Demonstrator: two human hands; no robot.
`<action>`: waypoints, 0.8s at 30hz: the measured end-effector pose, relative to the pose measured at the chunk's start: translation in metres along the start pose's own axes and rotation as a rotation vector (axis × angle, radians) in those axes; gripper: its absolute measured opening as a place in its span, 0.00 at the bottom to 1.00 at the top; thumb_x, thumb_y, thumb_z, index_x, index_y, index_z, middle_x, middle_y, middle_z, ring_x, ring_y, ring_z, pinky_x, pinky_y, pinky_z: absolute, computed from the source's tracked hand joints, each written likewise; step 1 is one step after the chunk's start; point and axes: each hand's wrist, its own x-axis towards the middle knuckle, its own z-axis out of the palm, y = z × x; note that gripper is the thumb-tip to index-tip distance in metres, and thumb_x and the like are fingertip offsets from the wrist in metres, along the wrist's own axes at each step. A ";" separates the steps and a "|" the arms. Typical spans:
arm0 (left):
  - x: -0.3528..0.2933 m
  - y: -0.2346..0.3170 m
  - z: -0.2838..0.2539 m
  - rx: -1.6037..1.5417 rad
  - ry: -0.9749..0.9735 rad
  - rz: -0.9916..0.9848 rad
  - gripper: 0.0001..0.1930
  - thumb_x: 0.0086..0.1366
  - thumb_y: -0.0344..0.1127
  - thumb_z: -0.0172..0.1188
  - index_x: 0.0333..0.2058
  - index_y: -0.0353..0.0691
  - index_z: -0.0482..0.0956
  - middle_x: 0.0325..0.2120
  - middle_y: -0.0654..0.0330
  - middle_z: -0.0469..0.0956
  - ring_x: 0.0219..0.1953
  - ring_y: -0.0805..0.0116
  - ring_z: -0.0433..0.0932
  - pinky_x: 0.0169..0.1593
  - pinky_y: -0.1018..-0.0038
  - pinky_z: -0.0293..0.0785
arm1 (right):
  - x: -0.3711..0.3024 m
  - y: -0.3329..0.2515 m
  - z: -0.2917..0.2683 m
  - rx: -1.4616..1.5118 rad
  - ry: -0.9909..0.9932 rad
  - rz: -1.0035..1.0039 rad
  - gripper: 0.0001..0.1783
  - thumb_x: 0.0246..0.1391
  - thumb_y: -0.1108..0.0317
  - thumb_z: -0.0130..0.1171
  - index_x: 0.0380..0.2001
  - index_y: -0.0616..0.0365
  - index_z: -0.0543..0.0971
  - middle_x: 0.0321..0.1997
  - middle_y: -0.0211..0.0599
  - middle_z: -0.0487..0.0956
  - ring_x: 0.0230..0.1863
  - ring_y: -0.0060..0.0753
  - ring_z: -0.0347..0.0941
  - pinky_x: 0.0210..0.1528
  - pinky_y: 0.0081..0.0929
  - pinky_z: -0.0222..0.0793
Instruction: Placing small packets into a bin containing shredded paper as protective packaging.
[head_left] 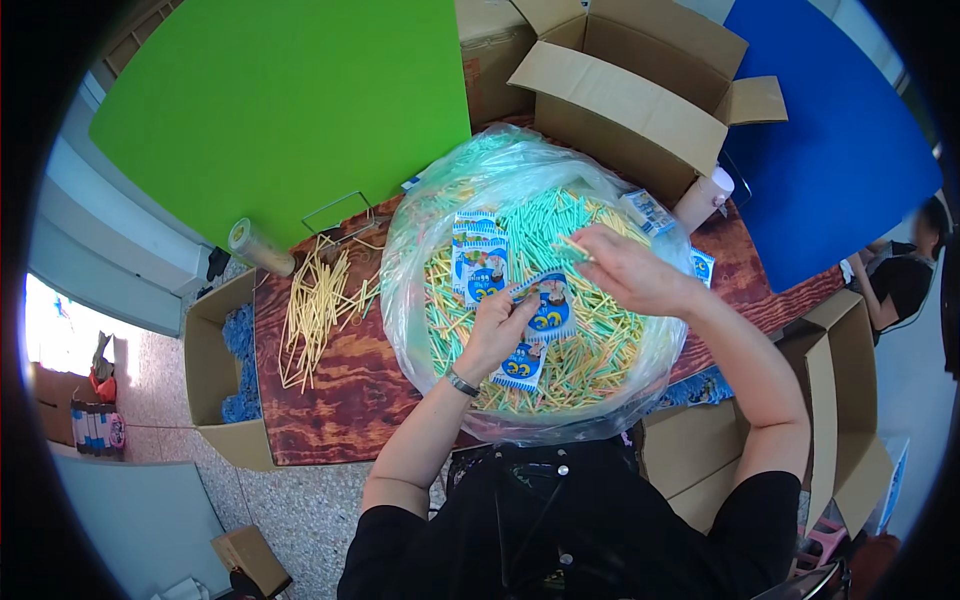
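A big clear plastic bag (pixel 420 240) full of green and yellow sticks (pixel 590 340) lies open on a wooden table (pixel 340 400). My left hand (pixel 497 325) holds a small blue and white packet (pixel 550 306) over the bag. My right hand (pixel 625 268) pinches a few sticks (pixel 575 247) just above and right of that packet. More blue and white packets (pixel 480 262) lie on the sticks inside the bag, and one (pixel 520 367) sits under my left wrist.
A loose pile of yellow sticks (pixel 315 305) and a tape roll (pixel 258 246) lie on the table's left part. Open cardboard boxes (pixel 640 100) stand behind the bag and at both sides. Green (pixel 290 100) and blue (pixel 830 150) boards lie behind. A person (pixel 905 275) sits at far right.
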 end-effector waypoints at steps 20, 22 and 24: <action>-0.008 0.020 0.019 -0.324 0.006 -0.007 0.07 0.62 0.30 0.64 0.37 0.37 0.76 0.28 0.66 0.78 0.29 0.82 0.76 0.35 0.82 0.73 | -0.008 -0.023 0.033 0.314 -0.059 0.016 0.12 0.62 0.65 0.52 0.41 0.64 0.70 0.36 0.47 0.70 0.40 0.51 0.70 0.40 0.41 0.66; -0.008 0.007 0.017 -0.272 0.013 0.011 0.06 0.62 0.30 0.64 0.36 0.37 0.76 0.28 0.67 0.78 0.29 0.82 0.76 0.34 0.82 0.73 | -0.009 -0.023 0.038 0.211 0.015 -0.008 0.12 0.62 0.65 0.52 0.41 0.64 0.70 0.36 0.48 0.70 0.38 0.52 0.70 0.39 0.42 0.66; -0.008 0.010 0.012 -0.222 0.016 0.030 0.05 0.62 0.29 0.64 0.35 0.37 0.77 0.27 0.67 0.77 0.29 0.82 0.76 0.33 0.82 0.73 | -0.009 -0.023 0.036 0.179 0.059 0.008 0.11 0.61 0.67 0.53 0.40 0.64 0.70 0.36 0.49 0.70 0.38 0.54 0.70 0.39 0.43 0.66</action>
